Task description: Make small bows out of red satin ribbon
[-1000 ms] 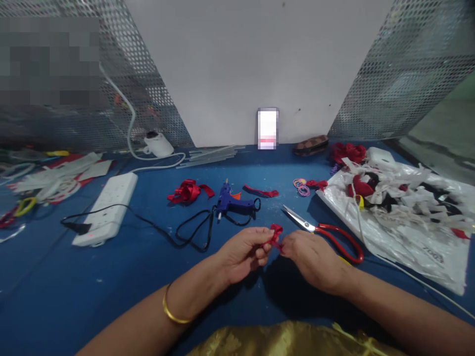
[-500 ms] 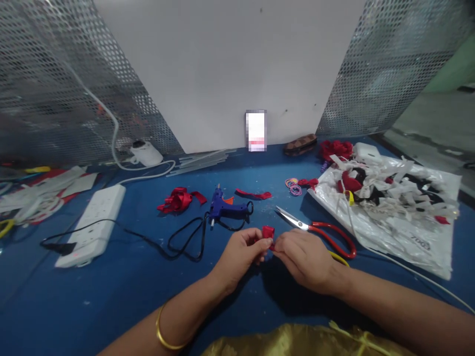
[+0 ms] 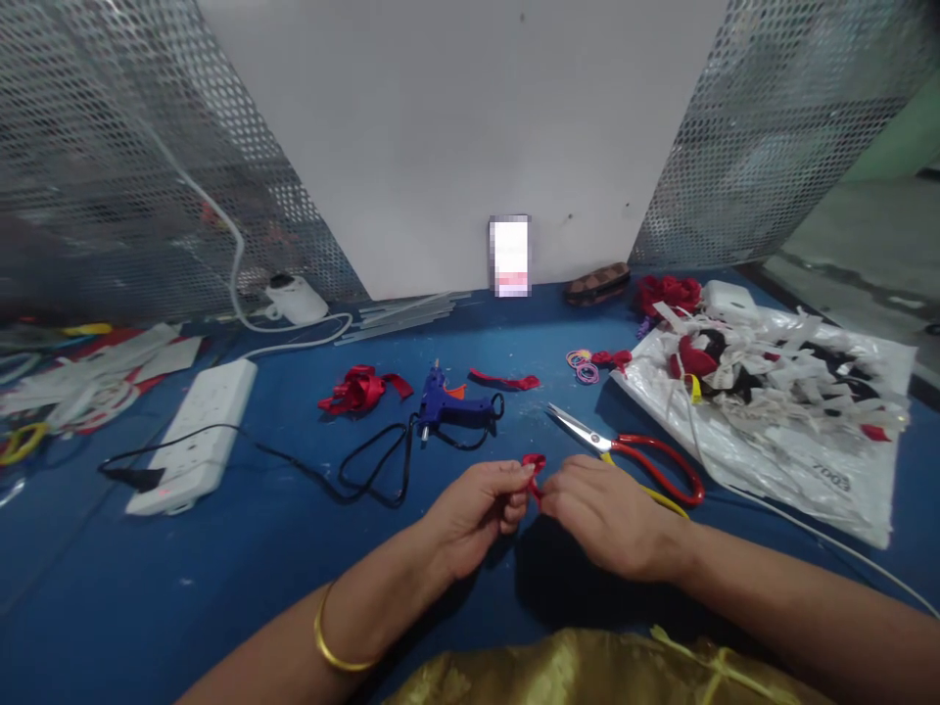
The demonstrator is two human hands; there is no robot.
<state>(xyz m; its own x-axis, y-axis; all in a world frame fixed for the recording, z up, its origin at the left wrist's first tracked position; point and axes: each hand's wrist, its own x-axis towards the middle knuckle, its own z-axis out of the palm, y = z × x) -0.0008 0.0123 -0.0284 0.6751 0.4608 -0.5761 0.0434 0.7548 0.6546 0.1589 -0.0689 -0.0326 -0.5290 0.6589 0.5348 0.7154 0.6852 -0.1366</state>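
A small folded piece of red satin ribbon (image 3: pixel 535 462) is pinched between my two hands above the blue table. My left hand (image 3: pixel 485 509) grips its left side with thumb and fingertips, the other fingers curled. My right hand (image 3: pixel 602 511), back upward, holds the ribbon's lower right end with closed fingers. Scissors (image 3: pixel 624 450) with red and yellow handles lie just behind my right hand, blades apart. Beyond my left hand rests a blue glue gun (image 3: pixel 455 403) with an orange trigger. A short red ribbon strip (image 3: pixel 506 380) lies behind it.
A red ribbon bundle (image 3: pixel 361 390) and a white power strip (image 3: pixel 195 441) lie left, a black cord (image 3: pixel 294 474) between. On the right, a white plastic bag (image 3: pixel 778 470) carries ribbon scraps. Hair ties (image 3: pixel 584 366), glue sticks (image 3: pixel 403 315) and a lit phone (image 3: pixel 510 257) are farther back.
The ribbon has turned in my fingers, its flat face now showing as a narrow loop. My left thumb has shifted up onto it. The view has moved slightly.
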